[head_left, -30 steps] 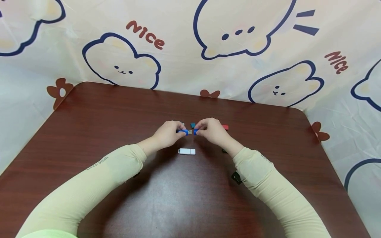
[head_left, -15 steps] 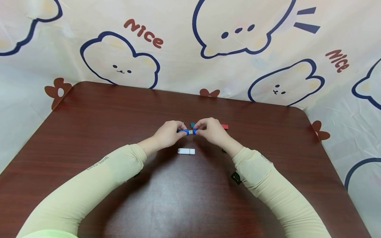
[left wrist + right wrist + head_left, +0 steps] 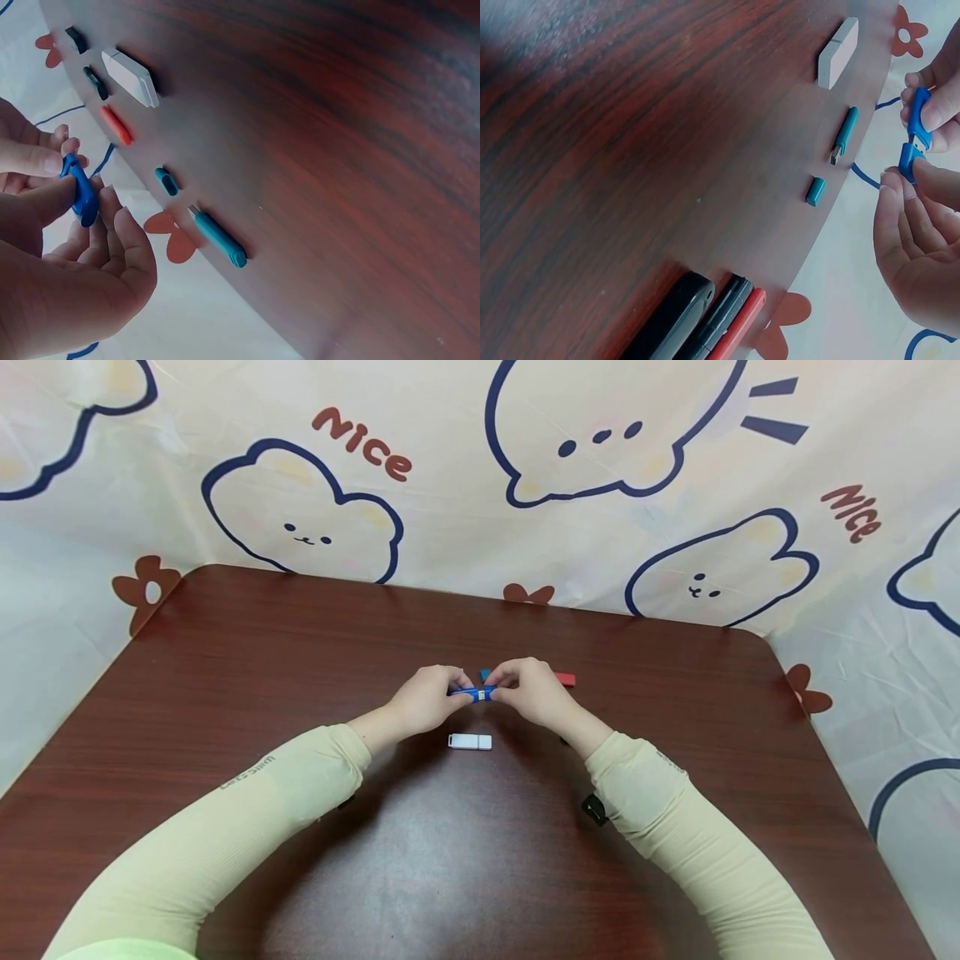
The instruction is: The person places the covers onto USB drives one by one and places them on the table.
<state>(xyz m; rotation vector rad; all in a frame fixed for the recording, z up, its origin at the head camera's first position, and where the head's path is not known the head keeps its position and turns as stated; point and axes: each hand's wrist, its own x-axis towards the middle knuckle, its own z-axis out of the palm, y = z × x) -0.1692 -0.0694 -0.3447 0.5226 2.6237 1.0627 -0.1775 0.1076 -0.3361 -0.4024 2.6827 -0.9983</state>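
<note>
My left hand [image 3: 425,697] pinches the blue body of a USB stick [image 3: 920,111] between thumb and fingers. The stick's matching blue cap [image 3: 909,162] is pinched in my right hand [image 3: 537,693]. In the right wrist view the cap sits at the tip of the metal plug, with a little metal showing between the two blue parts. Both hands are above the table, slightly past its middle. Nearer to me lies a white USB stick [image 3: 470,742]. A teal USB stick [image 3: 217,238] with bare plug lies beside its loose teal cap [image 3: 166,181].
On the right of the wooden table [image 3: 420,860] lie a red USB stick [image 3: 739,324] and two black ones, a slimmer stick [image 3: 718,321] and a wider stick [image 3: 667,322], side by side. A printed cloth [image 3: 465,527] hangs behind the table.
The blue cap and the stick's plug have come closer together, so less metal shows between them. My arms have otherwise barely moved.
</note>
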